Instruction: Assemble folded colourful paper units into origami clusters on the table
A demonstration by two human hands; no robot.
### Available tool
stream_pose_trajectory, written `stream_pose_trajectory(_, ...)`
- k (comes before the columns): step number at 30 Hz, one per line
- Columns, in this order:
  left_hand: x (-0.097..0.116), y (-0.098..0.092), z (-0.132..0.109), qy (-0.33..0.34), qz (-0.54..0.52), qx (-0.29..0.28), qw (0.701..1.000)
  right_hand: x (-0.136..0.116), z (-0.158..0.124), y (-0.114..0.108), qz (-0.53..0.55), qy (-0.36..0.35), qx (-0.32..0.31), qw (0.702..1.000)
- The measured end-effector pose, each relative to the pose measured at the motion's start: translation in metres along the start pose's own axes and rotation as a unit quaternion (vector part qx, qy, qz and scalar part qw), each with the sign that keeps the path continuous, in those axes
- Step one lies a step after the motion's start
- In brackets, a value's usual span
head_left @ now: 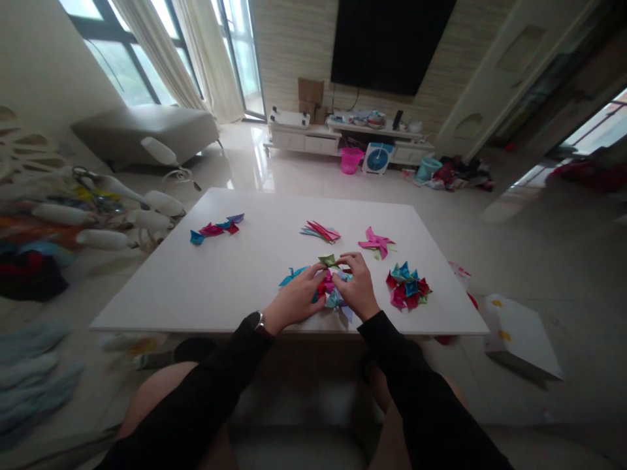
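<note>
Near the front of the white table (264, 261), a green folded paper piece (327, 260) is between the fingertips of my left hand (298, 292) and my right hand (358, 285). Both hands are closed, with fingers bent in a pinch. Below them lies a cluster of folded paper pieces in pink, lavender and light blue (333, 300), partly hidden by my fingers. A blue folded paper piece (292, 277) pokes out past my left hand. My left wrist wears a watch (258, 320).
Right of my hands sits a heap of red and blue folded papers (409, 286). Beyond lie a pink pinwheel-shaped paper (376, 242) and a bundle of narrow folded strips (321, 232). A row of folded pieces (215, 228) rests at the far left. A white box (522, 333) stands on the floor.
</note>
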State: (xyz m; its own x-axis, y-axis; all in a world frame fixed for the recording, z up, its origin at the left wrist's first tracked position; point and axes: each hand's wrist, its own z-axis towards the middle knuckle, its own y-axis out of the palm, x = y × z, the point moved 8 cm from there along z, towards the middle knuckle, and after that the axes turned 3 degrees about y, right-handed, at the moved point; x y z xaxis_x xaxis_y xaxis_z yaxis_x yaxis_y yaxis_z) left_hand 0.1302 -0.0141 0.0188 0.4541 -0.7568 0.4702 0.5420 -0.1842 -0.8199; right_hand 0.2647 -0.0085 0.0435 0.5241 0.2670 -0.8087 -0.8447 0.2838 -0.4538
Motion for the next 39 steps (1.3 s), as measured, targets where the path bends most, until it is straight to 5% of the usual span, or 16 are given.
stream_pose_trajectory(20,-0.005,-0.015,-0.016,0.011,0.004,0.024,1.0,0.011,0.007,0.038,0.0,-0.004,-0.032,0.999)
stream_pose_trajectory(25,-0.003,-0.022,-0.018,0.022,-0.008,0.06,0.998,0.015,0.014,0.018,0.017,0.02,0.022,0.999)
stream_pose_trajectory(28,-0.009,-0.03,-0.017,-0.007,-0.035,0.108,0.993,0.035,0.021,-0.005,0.077,0.097,0.115,0.986)
stream_pose_trajectory(30,-0.02,-0.032,-0.017,-0.053,-0.078,0.139,0.986,0.049,0.022,-0.005,0.123,0.147,0.121,0.974)
stream_pose_trajectory(33,-0.048,-0.02,-0.02,-0.197,-0.246,0.167,0.934,0.051,0.019,0.014,0.137,0.17,0.035,0.975)
stream_pose_trajectory(37,-0.066,0.016,-0.029,-0.343,-0.543,0.169,0.748,0.027,0.008,0.036,0.064,0.097,-0.038,0.993)
stream_pose_trajectory(39,-0.065,0.022,-0.03,-0.353,-0.589,0.179,0.705,0.016,0.003,0.041,0.022,0.056,-0.054,0.997)
